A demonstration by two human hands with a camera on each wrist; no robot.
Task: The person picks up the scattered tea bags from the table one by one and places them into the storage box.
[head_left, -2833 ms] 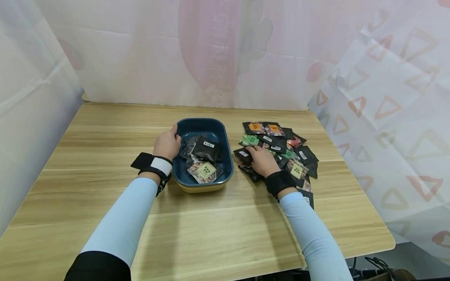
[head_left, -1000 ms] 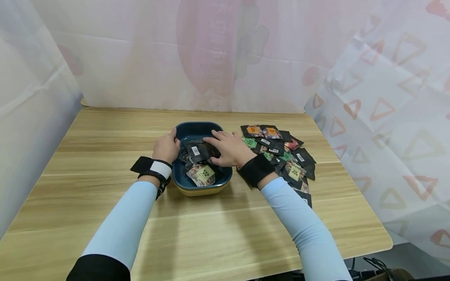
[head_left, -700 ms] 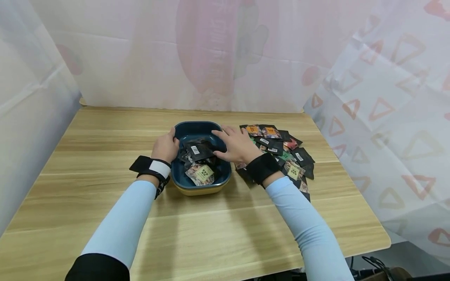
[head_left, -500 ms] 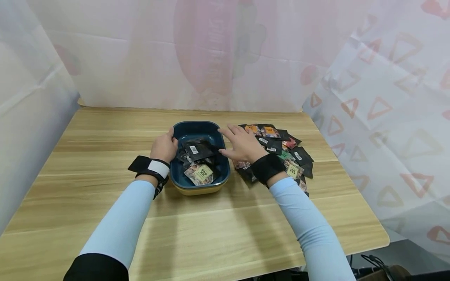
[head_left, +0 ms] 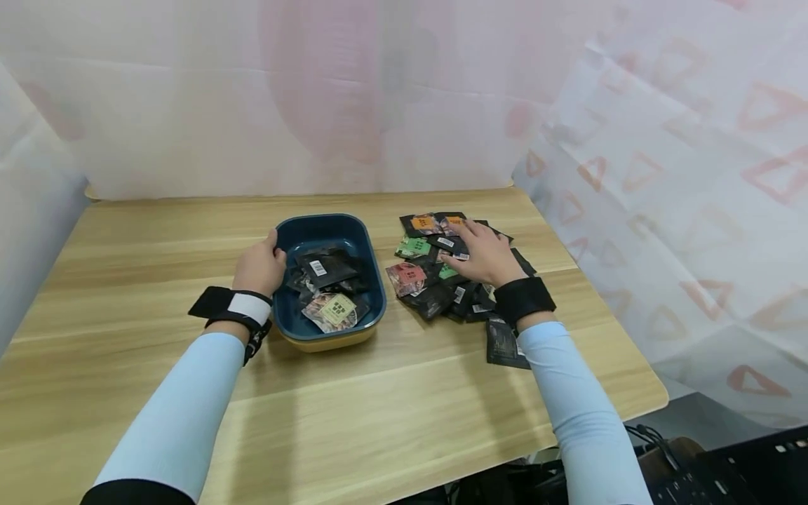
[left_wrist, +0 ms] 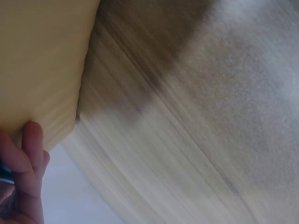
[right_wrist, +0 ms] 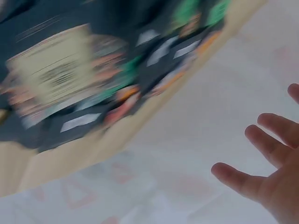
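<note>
Left hand: the left hand (head_left: 257, 266) grips the left rim of the blue tray (head_left: 362, 235), fingers curled over the edge; the left wrist view shows a fingertip against the tray's yellow outer wall (left_wrist: 37, 65).
Right hand: the right hand (head_left: 482, 252) lies on the pile of packets (head_left: 442, 273), fingers straight and spread, gripping nothing.
Change: a second ago that hand was over the tray, on the packets inside; it has since swung right and come down on the pile.
Meaning: probably one packet has just been dropped off and the hand is back for another.
Tray: near the middle of the bench (head_left: 391, 407), with several packets in it.
Pile: just right of the tray, many packets left.
</note>
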